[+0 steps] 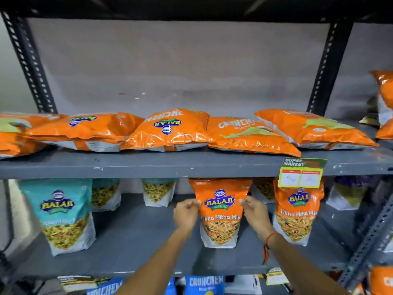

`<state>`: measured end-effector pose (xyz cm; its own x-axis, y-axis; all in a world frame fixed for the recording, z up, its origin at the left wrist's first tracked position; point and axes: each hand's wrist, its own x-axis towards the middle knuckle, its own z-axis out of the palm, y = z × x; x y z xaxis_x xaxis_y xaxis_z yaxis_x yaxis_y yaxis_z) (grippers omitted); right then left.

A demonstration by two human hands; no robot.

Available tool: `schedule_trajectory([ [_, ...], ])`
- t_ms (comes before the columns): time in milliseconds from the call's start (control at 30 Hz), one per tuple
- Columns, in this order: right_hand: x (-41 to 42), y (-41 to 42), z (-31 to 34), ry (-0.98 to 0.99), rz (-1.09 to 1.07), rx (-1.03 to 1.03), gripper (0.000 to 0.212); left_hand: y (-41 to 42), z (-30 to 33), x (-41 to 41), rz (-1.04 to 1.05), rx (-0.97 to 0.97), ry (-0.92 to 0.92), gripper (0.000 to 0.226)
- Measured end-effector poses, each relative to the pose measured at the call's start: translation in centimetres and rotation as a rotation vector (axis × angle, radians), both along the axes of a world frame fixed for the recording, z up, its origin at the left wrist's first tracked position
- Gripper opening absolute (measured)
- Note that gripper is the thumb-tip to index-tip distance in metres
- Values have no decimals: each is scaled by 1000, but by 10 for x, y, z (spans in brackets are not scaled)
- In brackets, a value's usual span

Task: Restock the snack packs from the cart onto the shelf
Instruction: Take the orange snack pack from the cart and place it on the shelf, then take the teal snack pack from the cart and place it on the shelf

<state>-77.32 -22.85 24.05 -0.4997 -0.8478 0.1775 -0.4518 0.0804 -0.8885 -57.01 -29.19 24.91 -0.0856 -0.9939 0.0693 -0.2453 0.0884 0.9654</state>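
An orange Tikha Mitha Mix pack [220, 211] stands upright on the middle shelf [131, 241]. My left hand [186, 213] pinches its left edge and my right hand [255, 213] pinches its right edge, both near the upper part of the pack. A second orange pack of the same kind [297, 216] stands just to its right. A teal snack pack [63, 213] stands at the left of the same shelf. The cart is out of view.
Several orange Crunchem bags [170, 129] lie flat on the upper shelf [148, 165]. A price tag [301, 173] hangs from that shelf's front edge. More packs stand at the back of the middle shelf. Blue Crunchem packs [204, 284] sit below. Slotted metal uprights [327, 67] frame the bay.
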Motion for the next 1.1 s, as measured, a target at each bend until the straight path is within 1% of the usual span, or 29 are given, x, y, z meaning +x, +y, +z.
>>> schedule_trajectory([
  [133, -13, -6, -18, -37, 14, 32, 28, -2, -9, -10, -19, 10, 45, 24],
  [200, -15, -10, -21, -38, 6, 43, 27, -6, -11, -9, -42, 60, 66, 22],
  [300, -6, -8, -15, -37, -70, 9, 15, -8, -9, -1, -98, 164, 111, 12],
  [367, 5, -2, -6, -77, -152, -49, 12, -4, -5, 11, -88, 177, 139, 6],
  [433, 19, 6, 4, -134, -222, -132, 15, 5, 0, 31, -49, 195, 191, 25],
  [467, 29, 8, 9, -154, -238, -175, 15, 11, 3, 44, -23, 193, 217, 30],
  [500, 41, 11, 14, -168, -235, -205, 14, 18, 7, 60, 8, 184, 242, 31],
  [567, 75, 12, 22, -196, -191, -247, 8, 36, 12, 101, 77, 154, 283, 27],
  [667, 150, 12, 33, -262, 3, -304, 5, 74, 20, 183, 196, 86, 314, 15],
  [733, 209, 17, 39, -282, 160, -280, 8, 102, 22, 248, 306, 46, 297, 12],
  [833, 301, 35, 45, -281, 391, -205, 17, 150, 17, 357, 468, 11, 227, 16],
  [900, 360, 51, 46, -295, 539, -162, 18, 182, 9, 427, 589, 10, 185, 17],
  [1000, 439, 66, 23, -271, 773, -32, 16, 231, -5, 505, 778, 44, 166, 14],
  [1067, 487, 74, -7, -212, 926, 85, 19, 259, -30, 548, 879, 146, 146, 19],
  [1100, 511, 78, -22, -172, 1000, 145, 20, 273, -46, 564, 926, 197, 144, 27],
])
